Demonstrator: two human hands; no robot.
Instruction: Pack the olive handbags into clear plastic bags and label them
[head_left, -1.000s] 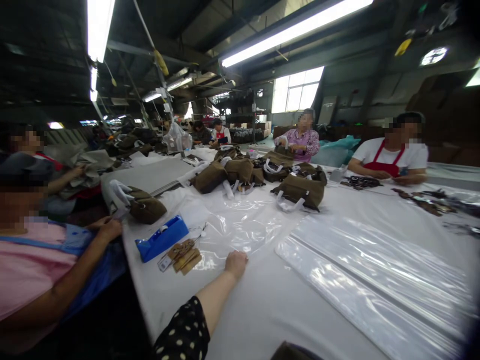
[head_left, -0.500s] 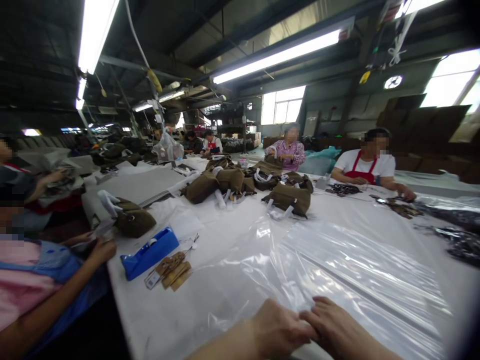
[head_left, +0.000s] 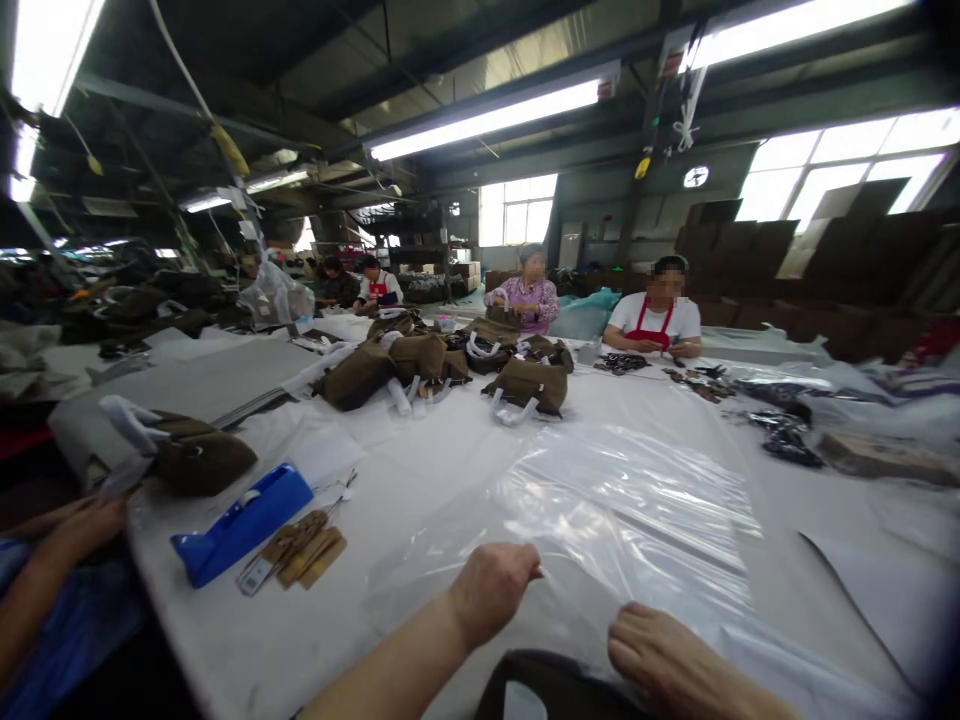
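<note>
A clear plastic bag (head_left: 551, 520) lies spread on the white table in front of me. My left hand (head_left: 495, 592) is closed, pinching the bag's near edge between thumb and fingers. To its right, my right hand (head_left: 656, 650) is curled at the same edge, its fingertips partly hidden against the film. A gap separates the two hands. Below them, at the bottom of the view, a dark olive handbag (head_left: 574, 690) with a white-wrapped part is partly cut off.
A blue tape dispenser (head_left: 244, 525) and brown tags (head_left: 311, 550) lie to the left. Several olive handbags (head_left: 416, 358) are piled farther back. A co-worker's hand (head_left: 90, 525) is at the left edge, beside another handbag (head_left: 202, 452). Two people sit across the table (head_left: 420, 450).
My hands have moved apart, the left one up and leftward. The view has swung right, and the dark handbag now shows at the bottom. The near plastic edge is spread between my hands.
</note>
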